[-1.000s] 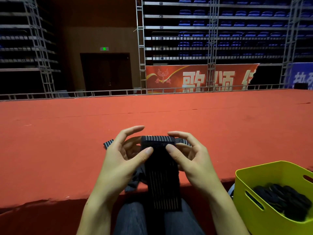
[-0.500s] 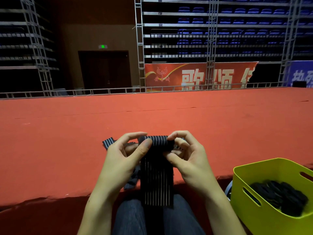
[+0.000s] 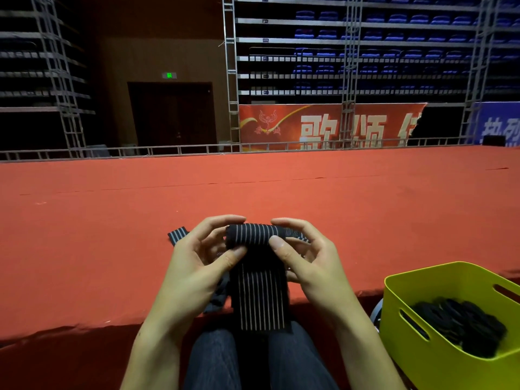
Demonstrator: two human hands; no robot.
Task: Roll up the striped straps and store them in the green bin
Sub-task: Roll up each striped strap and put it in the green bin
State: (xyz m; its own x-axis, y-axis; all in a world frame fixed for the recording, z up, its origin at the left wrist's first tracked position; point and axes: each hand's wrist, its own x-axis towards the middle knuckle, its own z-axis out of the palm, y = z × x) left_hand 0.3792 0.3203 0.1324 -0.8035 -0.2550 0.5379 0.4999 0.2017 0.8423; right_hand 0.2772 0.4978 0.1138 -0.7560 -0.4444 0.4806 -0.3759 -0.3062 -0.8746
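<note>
Black striped strap [image 3: 254,280] is pinched at its rolled top by the left hand [image 3: 197,266] and right hand [image 3: 312,263], each grip clamped on the roll above the red stage edge [image 3: 84,249]. Its loose tail is hung over the lap. Dark rolls are held in the green bin [image 3: 422,361] at the right.

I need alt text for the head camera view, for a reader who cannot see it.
Two bare hands, left hand and right hand, hold a half-rolled black striped strap over the edge of a red carpeted stage; its loose end hangs over the person's lap. A green bin at lower right holds dark rolled straps.
</note>
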